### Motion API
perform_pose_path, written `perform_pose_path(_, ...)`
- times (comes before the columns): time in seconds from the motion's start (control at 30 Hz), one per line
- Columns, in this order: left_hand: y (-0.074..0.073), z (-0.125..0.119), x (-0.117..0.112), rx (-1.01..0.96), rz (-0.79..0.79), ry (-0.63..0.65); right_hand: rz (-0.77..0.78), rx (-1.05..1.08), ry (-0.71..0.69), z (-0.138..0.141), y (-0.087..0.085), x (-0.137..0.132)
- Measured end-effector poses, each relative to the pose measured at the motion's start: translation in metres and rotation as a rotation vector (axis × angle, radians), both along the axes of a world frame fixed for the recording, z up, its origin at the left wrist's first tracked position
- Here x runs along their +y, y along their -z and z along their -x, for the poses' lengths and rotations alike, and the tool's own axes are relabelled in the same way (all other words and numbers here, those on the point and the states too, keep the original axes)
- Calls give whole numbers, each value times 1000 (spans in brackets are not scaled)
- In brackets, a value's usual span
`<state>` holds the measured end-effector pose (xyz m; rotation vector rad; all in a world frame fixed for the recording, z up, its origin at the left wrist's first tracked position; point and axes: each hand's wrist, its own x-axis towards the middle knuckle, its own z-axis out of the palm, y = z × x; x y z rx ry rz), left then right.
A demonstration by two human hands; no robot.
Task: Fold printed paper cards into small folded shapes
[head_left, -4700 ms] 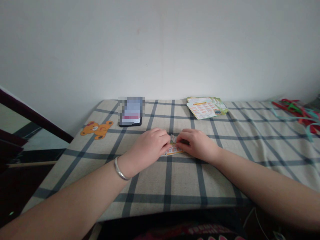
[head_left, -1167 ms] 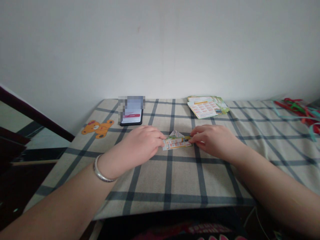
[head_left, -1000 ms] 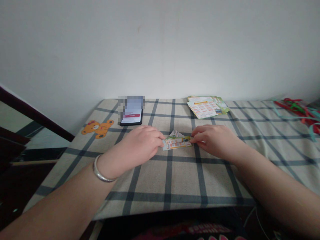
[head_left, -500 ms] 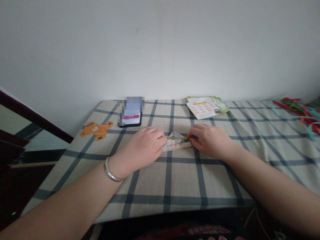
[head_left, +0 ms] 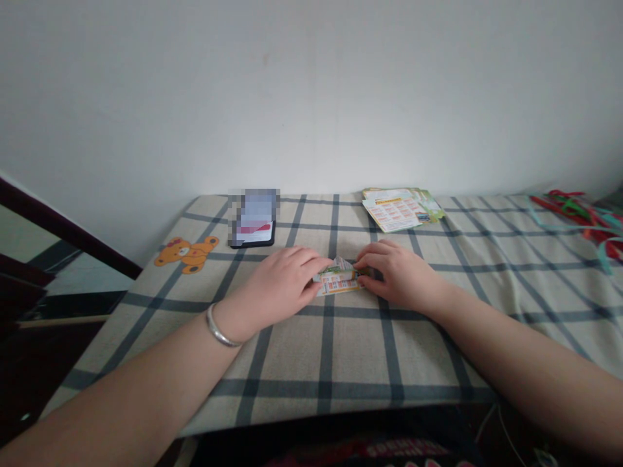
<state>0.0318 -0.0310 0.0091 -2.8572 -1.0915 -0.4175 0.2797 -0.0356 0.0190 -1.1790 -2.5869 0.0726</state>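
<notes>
A small sheet of printed paper, folded with a pointed flap at its far side, lies on the checked cloth between my hands. My left hand, a silver bangle on its wrist, pinches the paper's left end between thumb and fingers. At the right end, my right hand grips it the same way, its thumb at the near edge and fingers on top. Both hands cover the ends of the paper, so the creases there are hidden.
A phone with a partly blurred screen lies at the back left, near a bear picture on the tablecloth. Printed leaflets are piled by the wall. Coloured ribbons lie tangled at the far right.
My right hand has shifted slightly left, closer to my left hand. My left fingers have moved further over the paper, and its folded strip looks more raised.
</notes>
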Motion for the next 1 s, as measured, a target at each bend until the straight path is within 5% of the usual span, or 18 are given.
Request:
perform_pose_path(0.83, 8, 2, 5, -72, 78, -13, 47, 185, -202, 8, 12, 3)
perform_pose_path(1.0, 4, 0, 6, -167, 151, 13, 45, 200, -158, 9, 13, 2)
